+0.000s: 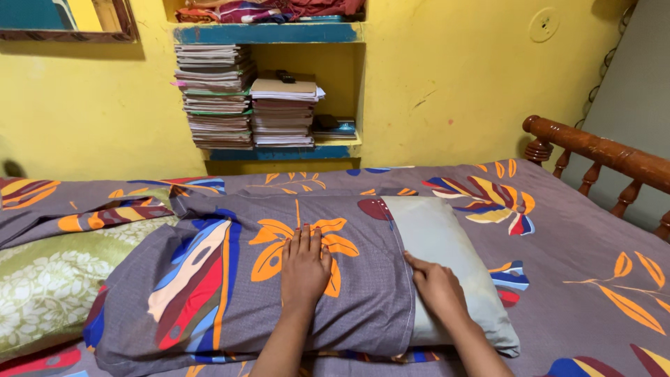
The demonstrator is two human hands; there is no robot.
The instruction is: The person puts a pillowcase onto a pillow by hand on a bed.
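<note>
The pillow [447, 244] lay across the bed [593, 237], its pale end protruding from a grey patterned pillowcase [230, 279] that covered most of it. The left hand [304, 269] rested flat on the pillowcase, fingers [305, 241] extended and close together, holding nothing. The right hand [438, 287] lay at the open edge of the pillowcase, fingers against the hem; whether they pinched the cloth could not be determined. A green floral pillow [49, 279] lay just beside. Stacked books [216, 94] filled a wall shelf [279, 152] beyond.
</note>
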